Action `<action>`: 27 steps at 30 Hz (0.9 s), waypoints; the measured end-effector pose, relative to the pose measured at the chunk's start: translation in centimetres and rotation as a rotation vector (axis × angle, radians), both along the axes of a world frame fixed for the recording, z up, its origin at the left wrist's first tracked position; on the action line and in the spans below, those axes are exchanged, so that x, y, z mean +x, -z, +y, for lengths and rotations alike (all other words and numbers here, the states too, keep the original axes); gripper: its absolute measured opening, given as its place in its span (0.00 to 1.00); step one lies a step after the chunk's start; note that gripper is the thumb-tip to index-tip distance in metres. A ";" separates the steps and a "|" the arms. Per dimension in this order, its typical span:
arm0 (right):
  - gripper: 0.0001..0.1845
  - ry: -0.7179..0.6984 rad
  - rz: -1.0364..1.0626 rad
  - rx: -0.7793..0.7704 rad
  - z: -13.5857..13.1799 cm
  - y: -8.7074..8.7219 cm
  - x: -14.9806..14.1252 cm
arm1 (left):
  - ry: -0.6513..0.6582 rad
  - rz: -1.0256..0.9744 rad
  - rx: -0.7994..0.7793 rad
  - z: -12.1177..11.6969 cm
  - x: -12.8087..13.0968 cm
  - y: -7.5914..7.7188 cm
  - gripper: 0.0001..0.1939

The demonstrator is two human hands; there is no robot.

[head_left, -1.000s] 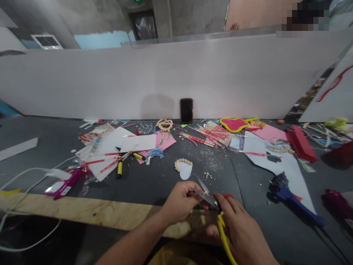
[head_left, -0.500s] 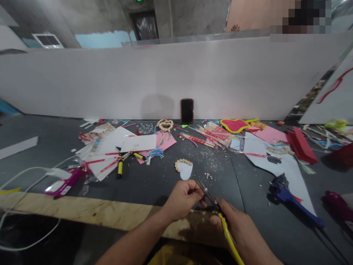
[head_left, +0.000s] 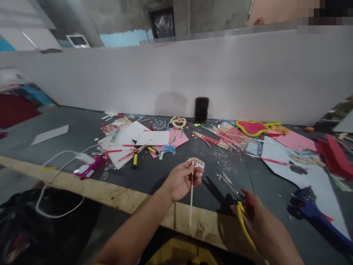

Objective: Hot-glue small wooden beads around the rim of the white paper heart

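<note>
My left hand [head_left: 183, 178] pinches a thin pale wooden stick [head_left: 191, 208] near its top, and the stick hangs down toward the table's front edge. My right hand [head_left: 255, 217] is closed on scissors with yellow handles [head_left: 242, 224]; their blades [head_left: 228, 181] point away to the upper left, slightly apart. Just behind the left fingers lies a white paper heart edged with small wooden pieces [head_left: 197, 161], partly covered by that hand. Small cut bits [head_left: 220, 177] are scattered by the blade tips.
A phone [head_left: 202, 109] leans on the white partition [head_left: 124, 81]. Red-and-white wrapped sticks [head_left: 212, 141] and a beaded ornament [head_left: 178, 122] lie at the back. A blue glue gun [head_left: 311, 206] is at right, a purple glue gun [head_left: 89, 167] with white cable at left.
The scissors have drawn back from my left hand toward the right. My left hand has risen, with the stick now hanging upright and in plain sight. The view has turned left.
</note>
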State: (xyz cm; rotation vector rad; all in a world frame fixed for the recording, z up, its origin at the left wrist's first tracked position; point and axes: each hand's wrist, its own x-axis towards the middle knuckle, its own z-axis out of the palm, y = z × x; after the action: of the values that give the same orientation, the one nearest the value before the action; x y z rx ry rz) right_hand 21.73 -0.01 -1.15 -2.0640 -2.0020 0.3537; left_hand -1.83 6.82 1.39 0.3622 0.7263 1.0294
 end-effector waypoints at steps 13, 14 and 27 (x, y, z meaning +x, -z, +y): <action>0.31 0.064 0.070 -0.141 1.7 -0.3 0.7 | -0.157 0.163 0.197 0.0 -1.8 1.3 0.10; 0.32 0.070 0.050 -0.184 2.3 -0.4 0.8 | -0.165 0.229 0.255 -0.2 -2.0 1.4 0.10; 0.28 0.066 -0.308 0.015 9.5 -0.4 -0.1 | 0.111 1.259 0.555 -1.1 -8.6 2.4 0.13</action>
State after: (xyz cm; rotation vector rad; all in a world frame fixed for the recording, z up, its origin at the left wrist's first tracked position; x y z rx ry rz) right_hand 21.64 9.46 -0.79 -2.2844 -2.0841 0.0069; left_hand -10.40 5.72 -1.02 1.5911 1.4939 0.8032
